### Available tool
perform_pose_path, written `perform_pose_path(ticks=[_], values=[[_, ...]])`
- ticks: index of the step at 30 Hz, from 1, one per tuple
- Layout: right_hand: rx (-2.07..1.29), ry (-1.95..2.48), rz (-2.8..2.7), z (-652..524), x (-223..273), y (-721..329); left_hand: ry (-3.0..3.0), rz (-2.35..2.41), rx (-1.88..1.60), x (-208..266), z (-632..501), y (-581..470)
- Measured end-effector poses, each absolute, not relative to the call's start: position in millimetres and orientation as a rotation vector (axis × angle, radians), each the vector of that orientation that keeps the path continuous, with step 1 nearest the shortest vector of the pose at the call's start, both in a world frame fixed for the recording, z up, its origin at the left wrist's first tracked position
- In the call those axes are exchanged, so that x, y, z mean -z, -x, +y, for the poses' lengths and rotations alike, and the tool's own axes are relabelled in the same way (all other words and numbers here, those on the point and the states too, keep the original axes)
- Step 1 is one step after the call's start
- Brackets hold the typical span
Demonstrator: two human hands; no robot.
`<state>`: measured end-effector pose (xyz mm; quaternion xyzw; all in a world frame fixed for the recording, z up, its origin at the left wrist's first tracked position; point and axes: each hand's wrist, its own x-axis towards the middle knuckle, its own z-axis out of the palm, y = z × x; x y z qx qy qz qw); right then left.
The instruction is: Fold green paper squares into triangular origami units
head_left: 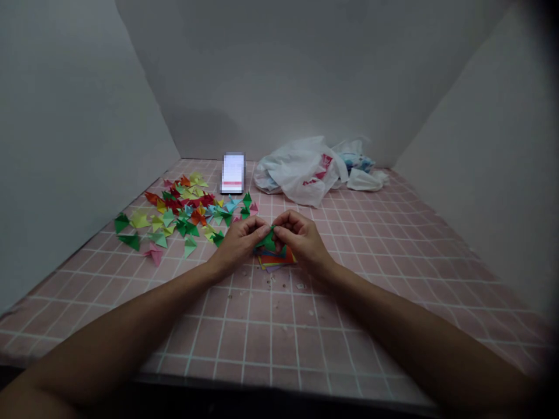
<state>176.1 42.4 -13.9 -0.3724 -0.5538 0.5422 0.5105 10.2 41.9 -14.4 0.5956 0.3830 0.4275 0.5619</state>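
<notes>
A small piece of green origami paper (265, 242) is pinched between my two hands, its lower part partly hidden by the fingers. My left hand (241, 240) grips its left side with thumb and forefinger. On the other side, my right hand (301, 235) holds it near the top right, fingertips close to the left thumb. Just below the hands lies a stack of coloured paper sheets (279, 258), with orange, yellow and purple edges showing. To the left, many folded paper cranes (183, 209) in red, green, yellow, blue and pink are spread in a loose heap.
A lit phone (233, 173) stands upright at the back. Right of it sits a crumpled white plastic bag (301, 169), with a smaller blue-and-white packet (356, 161) beside it. Small scraps dot the pink checked tablecloth (253, 343). Grey walls enclose three sides.
</notes>
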Motion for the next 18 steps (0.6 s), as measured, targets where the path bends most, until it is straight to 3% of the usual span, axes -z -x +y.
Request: perform_pose_path(ticks=[18], values=[[-1.410, 0.842, -1.215, 44.4, 15.0, -177.2, -1.463, 0.900, -1.085, 10.1, 40.7, -10.5]])
